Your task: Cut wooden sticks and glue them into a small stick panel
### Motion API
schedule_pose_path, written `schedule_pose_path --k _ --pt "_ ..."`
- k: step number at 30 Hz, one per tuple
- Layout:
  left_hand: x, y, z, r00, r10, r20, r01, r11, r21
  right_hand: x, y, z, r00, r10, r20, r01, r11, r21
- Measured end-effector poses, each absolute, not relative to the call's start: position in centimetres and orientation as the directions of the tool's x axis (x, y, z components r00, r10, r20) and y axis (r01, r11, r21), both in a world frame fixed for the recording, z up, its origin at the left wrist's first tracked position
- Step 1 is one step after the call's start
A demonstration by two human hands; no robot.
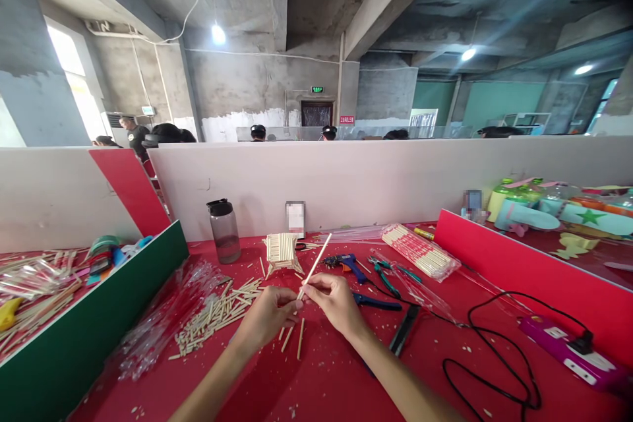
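Near the middle of the red table, my left hand point(275, 309) and my right hand point(331, 297) meet at the lower part of a pale wooden stick point(319, 258), fingers pinched round it. The stick tilts up to the right. Behind it stands a small structure of wooden sticks point(281, 252). A heap of short sticks point(217, 313) lies left of my left hand, and a few loose sticks point(301, 339) lie just below my hands.
A water bottle point(224, 231) and phone point(295, 219) stand at the back. To the right are a blue glue gun point(346, 265), pliers point(386, 278), a packet of sticks point(420, 252), a black cable and a purple power strip point(568, 349). Green point(109, 323) and red point(534, 264) dividers flank the table.
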State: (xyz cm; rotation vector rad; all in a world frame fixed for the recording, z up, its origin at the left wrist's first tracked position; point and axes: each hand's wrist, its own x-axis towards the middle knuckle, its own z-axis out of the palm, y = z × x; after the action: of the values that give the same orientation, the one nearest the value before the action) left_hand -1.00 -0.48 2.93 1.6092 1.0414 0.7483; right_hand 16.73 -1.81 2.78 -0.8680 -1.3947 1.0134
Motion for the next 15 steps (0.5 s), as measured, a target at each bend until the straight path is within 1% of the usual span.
schedule_pose_path --k 8,15 --pt "-1.15 -0.60 2.81 0.461 0.886 0.060 0.264 -0.202 0.943 16.91 -1.81 2.67 -0.077 0.929 0.362 -0.054 0.359 -0.932" --pt "-0.82 -0.30 2.06 0.454 0.891 -0.013 0.236 -0.107 0.966 17.11 -1.74 2.83 -0.083 0.926 0.368 -0.040 0.366 -0.930"
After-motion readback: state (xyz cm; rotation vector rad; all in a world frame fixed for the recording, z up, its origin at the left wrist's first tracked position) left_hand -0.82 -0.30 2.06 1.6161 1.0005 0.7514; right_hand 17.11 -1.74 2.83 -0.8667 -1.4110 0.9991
